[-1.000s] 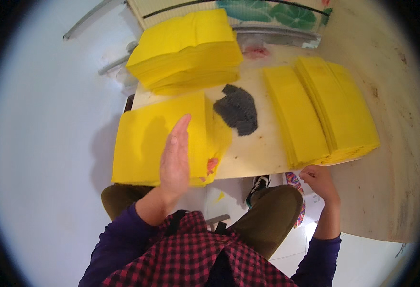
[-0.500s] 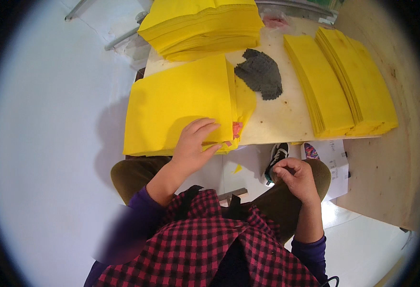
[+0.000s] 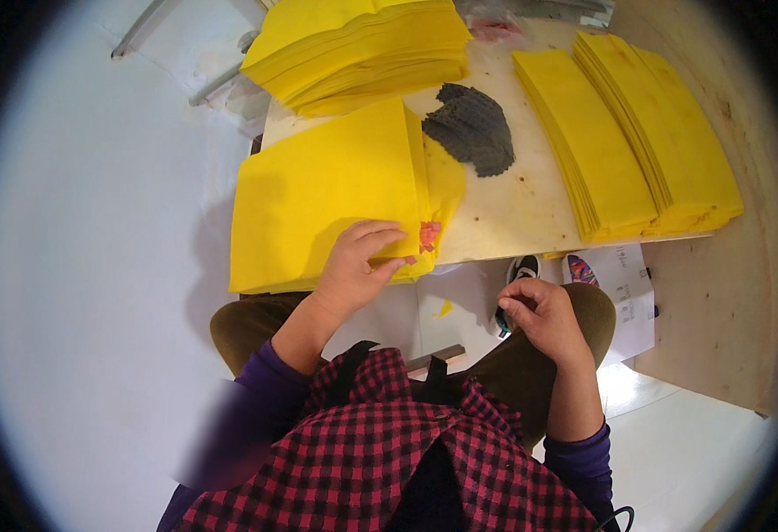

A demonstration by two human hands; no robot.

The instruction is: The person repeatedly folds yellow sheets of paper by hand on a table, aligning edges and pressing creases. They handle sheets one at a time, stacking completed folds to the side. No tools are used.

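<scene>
one left hand (image 3: pixel 353 270) grip pinches the yellow sheet stack (image 3: pixel 331 199) (near corner); right hand (image 3: pixel 544 315) curled.

Bare table (image 3: pixel 522 208) lies between the yellow sheets (image 3: pixel 327 191), dark mesh (image 3: pixel 473 129) and folded stacks (image 3: pixel 628 133).

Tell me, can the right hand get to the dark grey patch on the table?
Probably yes: the right hand hangs loosely curled below the table edge, and bare tabletop lies between it and the grey patch.
</scene>
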